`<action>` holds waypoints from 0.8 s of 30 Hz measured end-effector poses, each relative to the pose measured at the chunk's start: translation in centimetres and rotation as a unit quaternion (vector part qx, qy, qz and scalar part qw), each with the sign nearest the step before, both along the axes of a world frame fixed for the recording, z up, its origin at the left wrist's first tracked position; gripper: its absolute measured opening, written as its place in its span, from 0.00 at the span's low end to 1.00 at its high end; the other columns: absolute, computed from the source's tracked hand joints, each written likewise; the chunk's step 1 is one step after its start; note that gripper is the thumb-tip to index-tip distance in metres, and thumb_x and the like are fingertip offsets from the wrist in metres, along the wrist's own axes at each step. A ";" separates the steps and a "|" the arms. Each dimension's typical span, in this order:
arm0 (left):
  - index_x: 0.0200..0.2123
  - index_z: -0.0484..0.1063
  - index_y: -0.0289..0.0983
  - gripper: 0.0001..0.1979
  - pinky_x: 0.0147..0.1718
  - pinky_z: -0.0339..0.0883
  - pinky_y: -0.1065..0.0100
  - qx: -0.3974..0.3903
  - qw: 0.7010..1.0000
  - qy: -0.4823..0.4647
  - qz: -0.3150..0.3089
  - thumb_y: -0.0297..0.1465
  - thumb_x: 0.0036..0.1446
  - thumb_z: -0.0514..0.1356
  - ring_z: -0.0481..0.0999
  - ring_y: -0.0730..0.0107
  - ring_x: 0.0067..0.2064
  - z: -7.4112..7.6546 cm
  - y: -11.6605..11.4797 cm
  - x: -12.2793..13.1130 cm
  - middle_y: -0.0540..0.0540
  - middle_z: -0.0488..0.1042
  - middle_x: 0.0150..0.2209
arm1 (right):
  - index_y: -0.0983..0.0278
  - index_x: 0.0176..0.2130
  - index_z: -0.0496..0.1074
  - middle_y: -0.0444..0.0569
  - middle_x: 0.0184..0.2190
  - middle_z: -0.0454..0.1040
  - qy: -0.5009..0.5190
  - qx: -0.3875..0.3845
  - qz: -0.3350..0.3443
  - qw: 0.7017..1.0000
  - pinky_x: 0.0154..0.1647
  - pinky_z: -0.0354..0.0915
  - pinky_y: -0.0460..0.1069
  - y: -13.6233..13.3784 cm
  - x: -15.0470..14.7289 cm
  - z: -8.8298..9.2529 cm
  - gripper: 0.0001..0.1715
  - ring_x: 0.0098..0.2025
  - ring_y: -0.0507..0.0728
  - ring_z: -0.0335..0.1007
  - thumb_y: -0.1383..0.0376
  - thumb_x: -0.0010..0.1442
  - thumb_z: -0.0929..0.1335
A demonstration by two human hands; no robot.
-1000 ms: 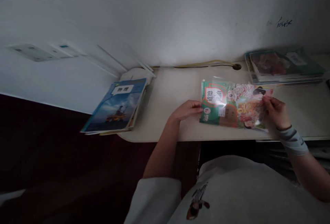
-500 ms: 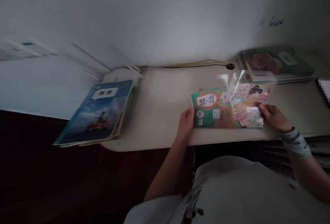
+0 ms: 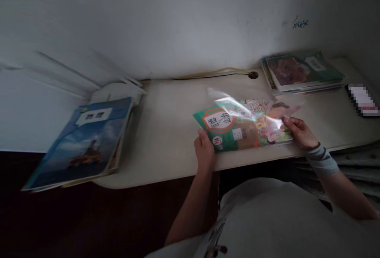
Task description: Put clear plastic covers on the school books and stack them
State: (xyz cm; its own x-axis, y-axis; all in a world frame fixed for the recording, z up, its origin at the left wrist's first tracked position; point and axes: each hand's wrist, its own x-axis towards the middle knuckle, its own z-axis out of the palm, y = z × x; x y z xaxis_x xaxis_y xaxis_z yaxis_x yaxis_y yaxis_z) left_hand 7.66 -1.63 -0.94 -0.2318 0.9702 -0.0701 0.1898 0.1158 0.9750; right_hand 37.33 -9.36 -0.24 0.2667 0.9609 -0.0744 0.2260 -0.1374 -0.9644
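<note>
Between my two hands is a textbook (image 3: pixel 246 131) with a green and pink illustrated cover, lying sideways and a little tilted above the desk. A clear plastic book cover (image 3: pixel 231 101) lies over it, its loose upper part sticking up and shining. My left hand (image 3: pixel 205 149) grips the book's left end at the lower corner, fingers hidden behind it. At the other end my right hand (image 3: pixel 301 131) pinches the right edge between thumb and fingers. A grey band wraps my right wrist.
On the left, a stack of books with a blue top cover (image 3: pixel 89 143) overhangs the rounded desk (image 3: pixel 166 139) edge. Another stack of books (image 3: pixel 303 71) lies at the back right, near a phone (image 3: pixel 362 99). Yellow and black cables (image 3: pixel 202 75) run along the wall to a hole.
The view has turned right, so everything sits further left. The textbook has tilted slightly in my hands, and the plastic flap has swung to the left. Both hands keep their hold.
</note>
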 end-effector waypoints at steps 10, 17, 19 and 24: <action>0.20 0.64 0.38 0.21 0.26 0.60 0.70 0.129 0.982 0.137 -0.020 0.45 0.59 0.51 0.66 0.71 0.25 1.1 -0.9 -0.2 0.50 0.66 0.19 | 0.62 0.24 0.66 0.41 0.18 0.62 -0.040 0.053 -0.104 0.992 0.21 0.54 0.46 0.5 -1.0 1.3 0.28 0.20 0.49 0.56 0.42 0.56 0.65; 0.30 0.73 0.35 0.18 0.30 0.67 0.68 -0.037 0.982 -0.162 -0.084 0.45 0.49 0.63 0.73 0.69 0.27 0.2 0.0 0.4 0.49 0.74 0.25 | 0.61 0.22 0.61 0.41 0.17 0.60 -0.135 0.061 -0.103 0.984 0.23 0.55 0.47 -0.4 -1.2 0.5 0.30 0.21 0.51 0.56 0.42 0.60 0.60; 0.37 0.73 0.35 0.20 0.33 0.70 0.65 -0.048 0.969 -0.213 -0.113 0.45 0.46 0.65 0.76 0.67 0.29 -0.5 0.3 0.1 0.47 0.77 0.29 | 0.61 0.21 0.61 0.42 0.18 0.61 -0.143 0.052 -0.102 0.983 0.24 0.57 0.47 -0.5 -1.0 0.2 0.29 0.23 0.51 0.58 0.43 0.60 0.61; 0.61 0.56 0.40 0.37 0.48 0.69 0.52 0.089 0.991 -0.006 -0.104 0.47 0.52 0.61 0.72 0.53 0.54 -0.8 0.2 -0.9 0.33 0.68 0.57 | 0.62 0.45 0.68 0.48 0.27 0.72 -0.104 0.033 -0.106 0.988 0.27 0.67 0.51 0.2 -0.4 -1.0 0.27 0.28 0.57 0.70 0.45 0.56 0.65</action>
